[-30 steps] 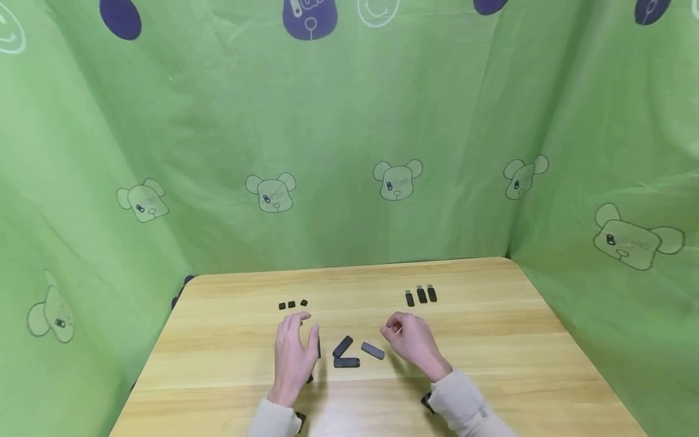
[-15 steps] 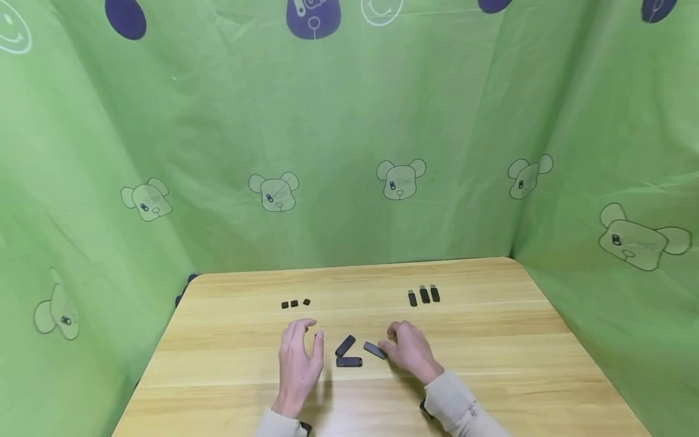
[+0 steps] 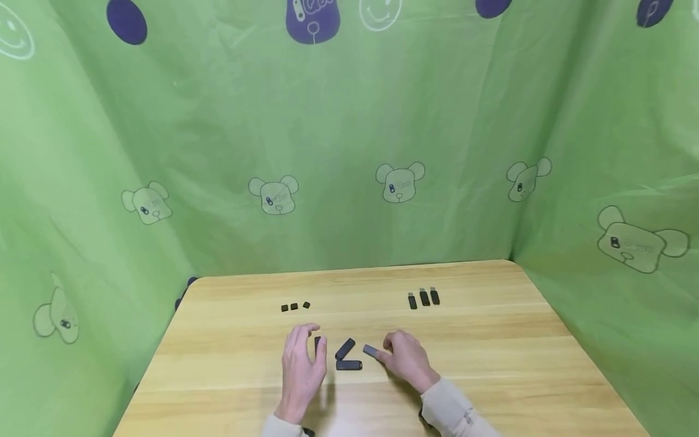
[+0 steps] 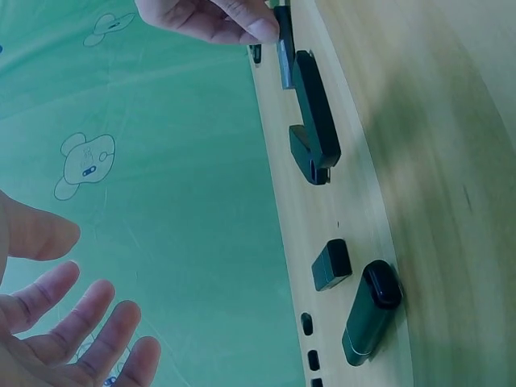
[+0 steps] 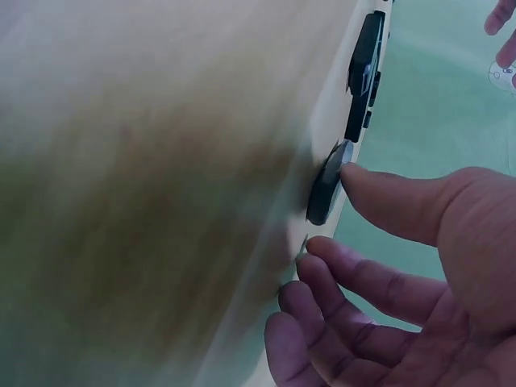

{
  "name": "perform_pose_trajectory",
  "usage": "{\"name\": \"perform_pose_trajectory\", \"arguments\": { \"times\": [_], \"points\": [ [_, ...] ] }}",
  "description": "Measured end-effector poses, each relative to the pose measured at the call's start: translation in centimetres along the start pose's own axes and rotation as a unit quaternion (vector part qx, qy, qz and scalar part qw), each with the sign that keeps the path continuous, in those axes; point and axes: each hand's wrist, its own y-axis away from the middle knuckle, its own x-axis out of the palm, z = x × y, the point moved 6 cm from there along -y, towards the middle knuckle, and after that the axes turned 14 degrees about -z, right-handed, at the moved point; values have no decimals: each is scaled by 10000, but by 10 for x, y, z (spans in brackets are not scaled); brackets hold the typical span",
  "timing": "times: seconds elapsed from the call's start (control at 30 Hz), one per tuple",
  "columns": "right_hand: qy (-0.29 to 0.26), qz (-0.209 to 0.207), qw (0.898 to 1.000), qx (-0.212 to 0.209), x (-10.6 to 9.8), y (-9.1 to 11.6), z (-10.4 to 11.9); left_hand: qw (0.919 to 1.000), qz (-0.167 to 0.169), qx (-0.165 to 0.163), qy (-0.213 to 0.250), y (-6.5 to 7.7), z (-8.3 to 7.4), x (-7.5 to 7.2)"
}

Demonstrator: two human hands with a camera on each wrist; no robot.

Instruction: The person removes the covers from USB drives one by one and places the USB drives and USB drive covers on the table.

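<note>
My left hand (image 3: 301,371) hovers over the table with its fingers spread and loosely bent, holding nothing. Between its thumb and index finger a dark stick (image 3: 317,343) shows, partly hidden by the hand. In the left wrist view, a short dark block (image 4: 331,264) and a longer black stick (image 4: 372,313) lie nearby. My right hand (image 3: 406,362) is at a grey USB stick (image 3: 370,350); its thumb touches the grey stick, while the other fingertips sit just off its end. Two black sticks, one slanted (image 3: 345,348) and one level (image 3: 349,365), lie between the hands.
Three black USB drives (image 3: 424,297) with bare metal plugs stand in a row at the back right. Three small black blocks (image 3: 294,306), perhaps caps, lie at the back left. A green curtain (image 3: 349,237) surrounds the wooden table (image 3: 491,340).
My right hand has come down and towards me, from above the grey stick to touching it with the thumb. The left hand has shifted slightly right and stays empty.
</note>
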Motion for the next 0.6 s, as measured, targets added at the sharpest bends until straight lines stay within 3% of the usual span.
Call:
{"name": "perform_pose_trajectory", "arguments": {
  "times": [0.6],
  "points": [
    [-17, 3, 9998, -178, 8, 3, 10, 10000, 11, -16, 8, 1, 9, -2]
  ]
}}
